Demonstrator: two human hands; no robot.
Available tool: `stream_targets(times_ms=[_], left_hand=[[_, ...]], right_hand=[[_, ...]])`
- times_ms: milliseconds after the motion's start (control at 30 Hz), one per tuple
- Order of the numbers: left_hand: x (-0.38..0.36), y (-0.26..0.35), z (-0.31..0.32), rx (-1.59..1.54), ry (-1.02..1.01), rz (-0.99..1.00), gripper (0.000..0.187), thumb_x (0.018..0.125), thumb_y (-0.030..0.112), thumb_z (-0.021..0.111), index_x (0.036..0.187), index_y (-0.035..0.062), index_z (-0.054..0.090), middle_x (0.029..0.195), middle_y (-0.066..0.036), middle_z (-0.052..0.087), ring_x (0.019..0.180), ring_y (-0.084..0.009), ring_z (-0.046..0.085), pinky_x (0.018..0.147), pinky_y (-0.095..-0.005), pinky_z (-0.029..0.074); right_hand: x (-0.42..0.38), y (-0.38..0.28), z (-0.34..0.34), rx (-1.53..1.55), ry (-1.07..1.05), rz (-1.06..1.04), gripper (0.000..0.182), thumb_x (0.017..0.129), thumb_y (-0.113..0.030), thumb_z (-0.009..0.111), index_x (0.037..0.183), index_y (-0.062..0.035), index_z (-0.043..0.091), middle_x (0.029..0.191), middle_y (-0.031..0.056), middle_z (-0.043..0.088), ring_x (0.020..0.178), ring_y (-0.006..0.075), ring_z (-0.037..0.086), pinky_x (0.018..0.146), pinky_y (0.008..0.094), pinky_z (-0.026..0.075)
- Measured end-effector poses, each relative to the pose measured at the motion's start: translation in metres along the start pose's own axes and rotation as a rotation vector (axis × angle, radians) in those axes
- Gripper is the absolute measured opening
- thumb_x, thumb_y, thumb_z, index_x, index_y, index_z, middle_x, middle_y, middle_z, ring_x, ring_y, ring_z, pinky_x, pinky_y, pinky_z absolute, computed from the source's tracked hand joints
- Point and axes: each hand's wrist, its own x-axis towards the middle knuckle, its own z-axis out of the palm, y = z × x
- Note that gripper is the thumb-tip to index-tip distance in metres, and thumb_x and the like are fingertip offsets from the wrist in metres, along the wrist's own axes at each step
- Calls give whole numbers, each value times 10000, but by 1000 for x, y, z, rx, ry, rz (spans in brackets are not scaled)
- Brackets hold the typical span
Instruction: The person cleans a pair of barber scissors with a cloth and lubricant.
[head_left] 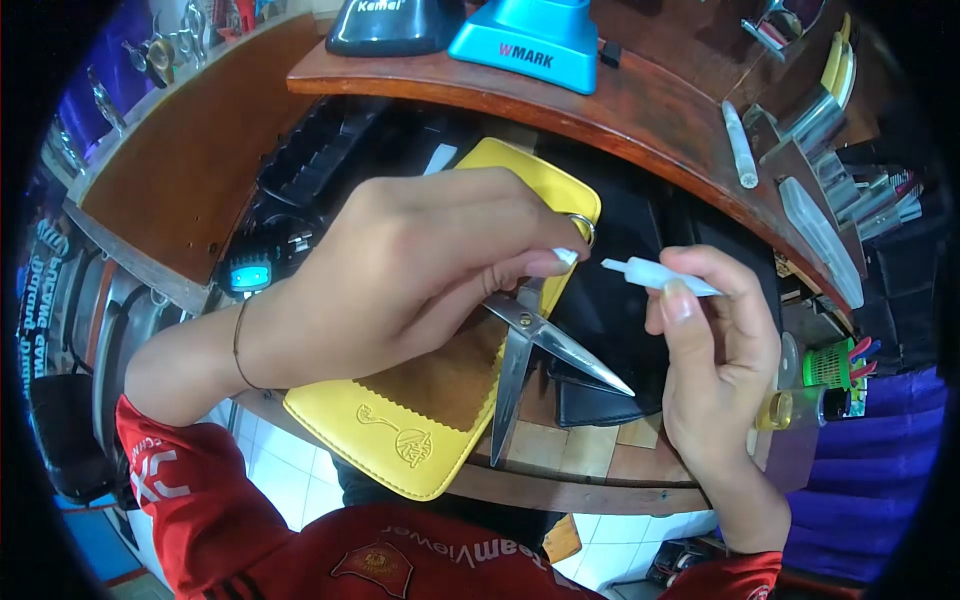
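Observation:
My left hand [440, 250] pinches a small white cap [566, 256] between thumb and fingertips. In my right hand [715, 350] is a small white tube [655, 275], its narrow nozzle pointing left at the cap, with a short gap between them. Below my left hand, a pair of metal scissors [526, 325] shows its blades spread apart, tips toward me and to the right; the handles are hidden by that hand. Under the scissors lies a yellow case [410, 440] with a brown inner panel and a metal ring near its far end.
Beyond my hands a raised wooden shelf [640, 115] carries a blue WMARK stand [527, 45] and a black stand [395, 25]. A clipper with a lit screen [250, 275] lies left of the case. At right are a green basket [828, 364] and a yellowish bottle [775, 410].

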Motion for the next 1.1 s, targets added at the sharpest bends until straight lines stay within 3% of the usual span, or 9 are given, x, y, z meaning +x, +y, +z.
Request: stream_targets(times_ms=[33,133,667,733,867,1033,1100], left_hand=[[0,1,0,4,-3,4,167,833,8,618,996,9,653,907,-115,644,798,-238,641,688,-313,508],[-1,4,-1,-23,-23,-7,156,835,27,626,988,4,651,905,-117,647,799,-241,644,688,-315,508],[-4,7,-2,13,-36,21,133,817,66,666,916,-20,647,850,-125,630,768,-257,638,663,-321,509],[-3,8,-1,34,-38,28,130,815,63,667,913,-20,645,843,-124,626,758,-260,634,656,-322,508],[-5,7,-1,44,6,83,130,801,70,683,897,-11,646,828,-115,622,734,-249,625,632,-314,497],[-6,8,-1,90,10,180,137,777,77,702,877,0,650,837,-108,632,719,-241,618,643,-323,488],[-4,5,-3,33,-84,100,216,787,151,703,921,-12,655,919,-123,644,801,-275,622,736,-359,492]], right_hand=[[0,0,1,52,-5,-4,223,889,23,591,1110,42,571,937,39,586,746,27,474,645,166,386],[0,-1,2,37,-16,-43,225,876,38,601,1100,44,582,957,53,595,781,43,488,686,182,398],[2,-1,2,-44,-77,-72,245,834,49,645,1077,32,620,1013,109,624,822,88,556,715,212,438],[4,-1,1,-191,-110,-255,265,788,74,675,1047,27,650,969,129,640,770,120,596,654,226,465],[5,-15,-1,-434,-153,-351,291,722,82,722,1006,31,685,857,138,648,663,162,616,556,248,483],[-1,-20,-1,-389,-193,-317,264,752,34,722,1012,32,673,850,138,650,712,145,605,603,217,455],[3,-21,-2,-415,-192,-328,236,768,31,709,1001,32,674,863,140,655,731,154,613,628,230,465]])
